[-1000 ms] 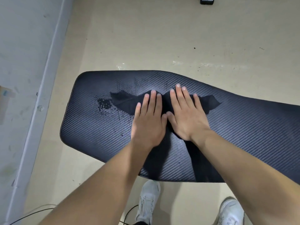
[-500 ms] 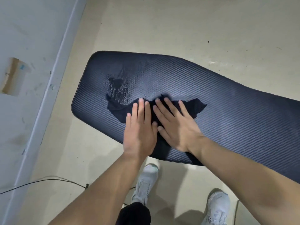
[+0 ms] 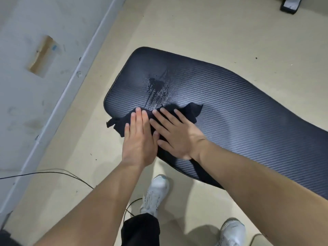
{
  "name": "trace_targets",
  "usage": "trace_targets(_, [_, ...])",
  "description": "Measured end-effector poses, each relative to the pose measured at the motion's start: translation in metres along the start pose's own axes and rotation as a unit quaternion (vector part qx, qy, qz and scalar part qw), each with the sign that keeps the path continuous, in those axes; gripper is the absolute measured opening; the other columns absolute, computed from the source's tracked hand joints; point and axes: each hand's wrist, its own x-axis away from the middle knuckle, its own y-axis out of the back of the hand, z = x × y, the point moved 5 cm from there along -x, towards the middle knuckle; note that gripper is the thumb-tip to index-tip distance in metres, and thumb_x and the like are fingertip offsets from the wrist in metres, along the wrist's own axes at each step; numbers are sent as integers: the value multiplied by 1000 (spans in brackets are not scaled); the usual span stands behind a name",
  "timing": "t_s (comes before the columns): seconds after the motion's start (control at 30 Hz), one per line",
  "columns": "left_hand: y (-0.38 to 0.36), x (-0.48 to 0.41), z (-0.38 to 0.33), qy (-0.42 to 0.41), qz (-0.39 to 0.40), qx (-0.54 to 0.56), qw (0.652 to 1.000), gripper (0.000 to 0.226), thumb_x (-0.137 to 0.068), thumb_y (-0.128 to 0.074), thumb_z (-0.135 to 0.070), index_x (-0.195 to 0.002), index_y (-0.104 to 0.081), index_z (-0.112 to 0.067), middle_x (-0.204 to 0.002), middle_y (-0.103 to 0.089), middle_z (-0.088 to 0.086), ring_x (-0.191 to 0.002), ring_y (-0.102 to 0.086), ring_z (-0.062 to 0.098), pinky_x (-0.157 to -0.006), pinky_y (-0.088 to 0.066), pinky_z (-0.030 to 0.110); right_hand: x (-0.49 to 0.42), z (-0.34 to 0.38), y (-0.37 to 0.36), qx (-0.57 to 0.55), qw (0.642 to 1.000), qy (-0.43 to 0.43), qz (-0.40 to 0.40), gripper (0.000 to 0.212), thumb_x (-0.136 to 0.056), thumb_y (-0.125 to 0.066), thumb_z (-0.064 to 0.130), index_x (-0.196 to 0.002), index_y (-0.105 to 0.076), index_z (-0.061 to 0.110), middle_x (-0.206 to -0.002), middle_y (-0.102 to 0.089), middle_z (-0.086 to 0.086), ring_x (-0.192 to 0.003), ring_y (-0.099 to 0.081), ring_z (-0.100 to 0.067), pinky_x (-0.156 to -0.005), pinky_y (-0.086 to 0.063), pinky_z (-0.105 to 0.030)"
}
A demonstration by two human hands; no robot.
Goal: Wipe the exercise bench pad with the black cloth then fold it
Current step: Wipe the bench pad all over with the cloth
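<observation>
Since the black cloth (image 3: 179,112) sits at the near edge of the bench pad (image 3: 239,110), with one corner already hanging off the side, you could drag it onto the floor if you pull further toward yourself. Both palms lie flat and spread on it: left hand (image 3: 140,139) and right hand (image 3: 177,135) press down, neither clenched nor pinching fabric. Wet streak (image 3: 157,89) just beyond your fingertips looks unwiped; skip it and the wipe is incomplete. Cloth looks crumpled, dark, limp, with ragged corners. Folding not yet started, I'd judge.
</observation>
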Motion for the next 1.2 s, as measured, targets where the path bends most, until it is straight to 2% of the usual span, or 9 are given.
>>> trace_targets(0.13, [23, -64, 23, -38, 5, -7, 999, 71, -102, -26, -43, -157, -1, -6, -166, 6, 11, -153, 6, 28, -122, -4, 48, -57, -16, 23, -3, 999, -31, -11, 70, -100, -11, 55, -159, 5, 22, -166, 15, -2, -153, 15, -21, -123, 4, -47])
trace_targets(0.27, [50, -130, 29, -79, -13, -44, 996, 70, -101, -23, -42, -156, -4, -4, -166, 0, 15, -153, -1, 31, -121, -9, 50, -104, -47, 48, -17, 997, -68, -28, 68, -101, -10, 55, -159, 3, 23, -167, 12, -1, -153, 14, -19, -123, 3, -47])
trace_targets(0.43, [68, -208, 26, -97, 16, -52, 994, 70, -103, -21, -43, -156, 7, -8, -166, 12, 9, -153, 9, 26, -123, -1, 45, -145, -86, 69, -46, 991, -118, -47, 67, -101, -12, 55, -159, 2, 25, -167, 12, 2, -153, 13, -16, -123, 4, -44])
trace_targets(0.6, [77, -232, 16, -123, 27, -80, 989, 69, -103, -19, -44, -155, 10, -8, -165, 15, 10, -152, 12, 27, -124, -3, 46, -152, -102, 77, -30, 987, -147, -57, 68, -100, -11, 57, -159, 2, 25, -168, 8, 2, -154, 8, -18, -124, 1, -45])
trace_targets(0.77, [74, -221, -23, -156, 31, -109, 981, 68, -103, -15, -42, -155, 13, -9, -164, 18, 9, -152, 15, 26, -123, 3, 46, -116, -115, 67, -54, 976, -201, -58, 69, -99, -7, 57, -159, 3, 26, -167, 11, 0, -153, 10, -20, -123, 2, -46])
trace_targets(1.03, [39, -165, -149, -261, 46, -82, 961, 69, -103, -19, -42, -156, 9, -8, -165, 15, 10, -152, 14, 26, -124, 3, 45, 20, -159, 29, -76, 955, -282, -43, 69, -100, -8, 56, -159, 4, 23, -167, 15, -2, -153, 14, -21, -123, 2, -48])
trace_targets(1.2, [10, -117, -224, -303, 51, -116, 944, 67, -103, -13, -42, -155, 12, -8, -164, 19, 11, -151, 17, 27, -123, 4, 46, 110, -172, -1, -104, 934, -340, -36, 67, -100, -6, 55, -159, 8, 25, -165, 21, 0, -151, 23, -19, -123, 6, -46])
